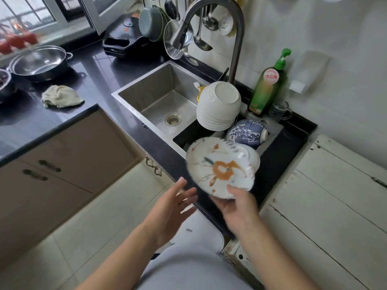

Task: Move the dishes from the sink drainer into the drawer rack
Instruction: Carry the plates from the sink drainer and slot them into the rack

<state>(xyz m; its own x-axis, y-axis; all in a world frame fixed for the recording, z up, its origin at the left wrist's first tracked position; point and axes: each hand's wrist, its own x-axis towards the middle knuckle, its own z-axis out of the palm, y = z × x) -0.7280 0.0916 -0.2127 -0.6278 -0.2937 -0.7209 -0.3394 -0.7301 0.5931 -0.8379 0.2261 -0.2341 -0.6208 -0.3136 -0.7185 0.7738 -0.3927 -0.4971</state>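
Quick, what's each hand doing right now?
Left hand: open, fingers spread, holding nothing.
Right hand: gripping the lower edge of the orange-flower plate, thumb on its face.

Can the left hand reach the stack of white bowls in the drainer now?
Probably yes. The left hand is open and holds nothing, and the stack of white bowls lies on top, uncovered. The plate in the right hand partly crosses the path.

Brushed steel sink (159, 95), glossy dark countertop (100, 65), glazed ceramic plate (217, 170) and bowls (218, 105), soft cloth rag (61, 98), probably plastic soap bottle (268, 88).
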